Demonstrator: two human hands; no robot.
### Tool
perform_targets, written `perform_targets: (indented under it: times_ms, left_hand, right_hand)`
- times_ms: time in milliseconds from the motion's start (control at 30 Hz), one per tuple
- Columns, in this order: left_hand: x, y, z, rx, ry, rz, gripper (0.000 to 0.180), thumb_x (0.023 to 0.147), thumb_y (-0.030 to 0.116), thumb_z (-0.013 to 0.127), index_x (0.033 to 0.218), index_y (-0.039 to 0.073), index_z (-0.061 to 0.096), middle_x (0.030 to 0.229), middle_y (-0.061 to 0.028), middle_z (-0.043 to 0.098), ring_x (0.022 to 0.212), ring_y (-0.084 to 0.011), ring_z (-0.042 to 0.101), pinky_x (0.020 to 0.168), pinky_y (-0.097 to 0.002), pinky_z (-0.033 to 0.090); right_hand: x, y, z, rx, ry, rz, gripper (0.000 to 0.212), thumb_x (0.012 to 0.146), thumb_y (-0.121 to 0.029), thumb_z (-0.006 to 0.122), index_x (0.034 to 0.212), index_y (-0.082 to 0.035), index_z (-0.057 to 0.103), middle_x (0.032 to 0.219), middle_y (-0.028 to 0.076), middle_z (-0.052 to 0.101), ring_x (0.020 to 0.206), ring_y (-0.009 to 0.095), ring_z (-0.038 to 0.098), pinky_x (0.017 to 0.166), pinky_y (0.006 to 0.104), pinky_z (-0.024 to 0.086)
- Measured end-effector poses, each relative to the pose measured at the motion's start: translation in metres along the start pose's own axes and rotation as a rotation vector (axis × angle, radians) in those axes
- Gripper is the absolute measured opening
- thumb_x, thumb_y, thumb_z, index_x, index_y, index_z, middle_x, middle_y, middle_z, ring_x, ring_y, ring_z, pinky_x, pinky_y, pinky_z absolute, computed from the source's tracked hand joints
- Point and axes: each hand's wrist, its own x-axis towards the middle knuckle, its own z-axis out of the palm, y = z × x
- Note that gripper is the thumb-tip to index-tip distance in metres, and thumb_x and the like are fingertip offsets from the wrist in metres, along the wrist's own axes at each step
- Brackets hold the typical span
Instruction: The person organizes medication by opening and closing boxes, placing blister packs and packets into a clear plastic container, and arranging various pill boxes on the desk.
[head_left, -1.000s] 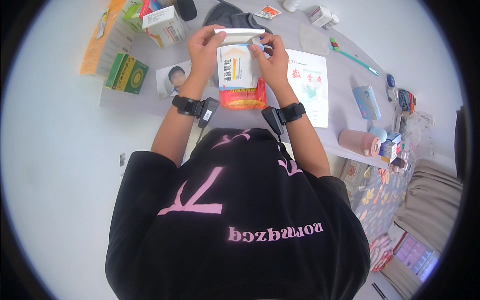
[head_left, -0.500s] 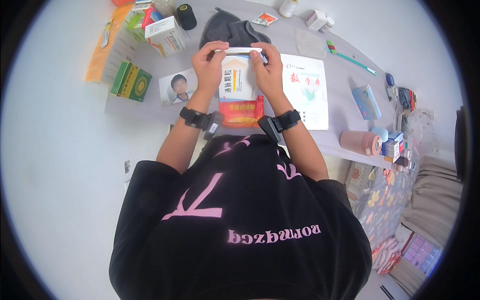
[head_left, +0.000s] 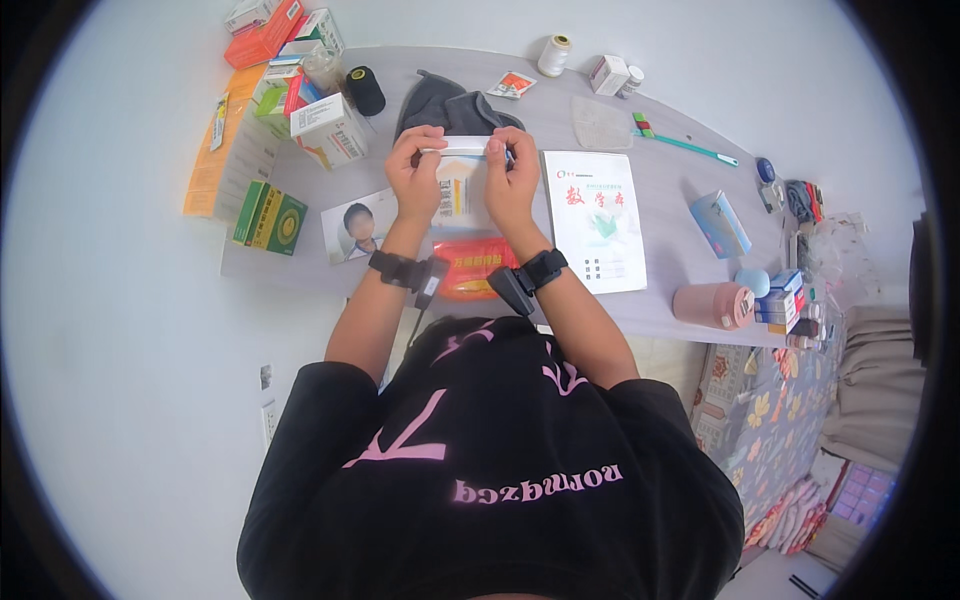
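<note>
A white medicine box point(head_left: 460, 195) with blue and orange printing is held between my two hands, over the table. My left hand point(head_left: 414, 178) grips its far left corner, fingers curled over the white end point(head_left: 466, 146). On the opposite corner, my right hand point(head_left: 513, 185) pinches with thumb and fingers. A red and yellow packet point(head_left: 472, 265) lies just nearer to me, between my wrists. Beyond my fingers is a crumpled dark grey cloth point(head_left: 450, 105). A white exercise book point(head_left: 598, 235) lies right of my right hand, and a photo point(head_left: 350, 232) left of my left wrist.
Medicine boxes point(head_left: 330, 130), a green box point(head_left: 270, 218) and a black thread spool point(head_left: 366, 92) stand on the left. At the back are a white thread spool point(head_left: 554, 56) and a green stick point(head_left: 690, 147). A blue box point(head_left: 718, 225) and pink cup point(head_left: 712, 305) are on the right.
The whole view has shifted, so the table appears lower. Both hands still hold the medicine box; the dark slot beside its white end no longer shows.
</note>
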Motion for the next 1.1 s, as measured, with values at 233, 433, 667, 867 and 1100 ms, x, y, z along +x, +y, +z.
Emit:
perform_targets:
  times_ms: [233, 433, 667, 867, 1100]
  left_hand:
    - [-0.007, 0.008, 0.001, 0.221, -0.046, 0.159, 0.017, 0.076, -0.007, 0.053, 0.085, -0.002, 0.067, 0.098, -0.0138, 0.063, 0.094, -0.0237, 0.063, 0.082, -0.0312, 0.048]
    - [-0.014, 0.011, 0.000, 0.248, -0.065, 0.185, 0.015, 0.079, -0.005, 0.053, 0.085, -0.002, 0.067, 0.100, -0.0152, 0.063, 0.096, -0.0264, 0.062, 0.087, -0.0346, 0.048]
    - [-0.018, 0.008, -0.003, 0.260, -0.064, 0.256, 0.010, 0.079, 0.001, 0.058, 0.083, -0.001, 0.067, 0.097, -0.0143, 0.062, 0.093, -0.0286, 0.063, 0.083, -0.0361, 0.049]
    - [-0.021, 0.011, -0.002, 0.364, -0.069, 0.310, 0.007, 0.081, 0.002, 0.061, 0.086, 0.000, 0.065, 0.098, -0.0141, 0.061, 0.096, -0.0304, 0.062, 0.084, -0.0386, 0.050]
    - [-0.022, 0.009, -0.004, 0.383, -0.114, 0.340, 0.009, 0.084, 0.001, 0.056, 0.090, -0.001, 0.063, 0.106, -0.0169, 0.061, 0.101, -0.0319, 0.062, 0.089, -0.0398, 0.048]
  right_hand:
    - [0.002, -0.010, -0.004, -0.084, -0.004, -0.094, 0.019, 0.094, -0.019, 0.057, 0.091, 0.000, 0.060, 0.094, 0.015, 0.058, 0.088, 0.029, 0.057, 0.077, 0.0349, 0.045]
    - [-0.003, -0.018, -0.009, -0.117, -0.054, -0.101, 0.020, 0.095, -0.018, 0.053, 0.092, 0.000, 0.062, 0.096, 0.016, 0.057, 0.090, 0.031, 0.057, 0.079, 0.0374, 0.046]
    - [-0.008, -0.019, -0.013, -0.127, -0.058, -0.156, 0.019, 0.095, -0.015, 0.051, 0.092, 0.000, 0.061, 0.100, 0.019, 0.056, 0.094, 0.032, 0.057, 0.082, 0.0379, 0.046]
    - [-0.006, -0.024, -0.018, -0.151, -0.096, -0.142, 0.018, 0.094, -0.016, 0.054, 0.093, -0.001, 0.064, 0.101, 0.016, 0.056, 0.092, 0.031, 0.058, 0.080, 0.0368, 0.047]
    - [-0.006, -0.032, -0.028, -0.112, -0.214, 0.012, 0.012, 0.090, -0.010, 0.062, 0.096, -0.004, 0.070, 0.109, 0.014, 0.057, 0.083, 0.022, 0.062, 0.070, 0.0309, 0.050]
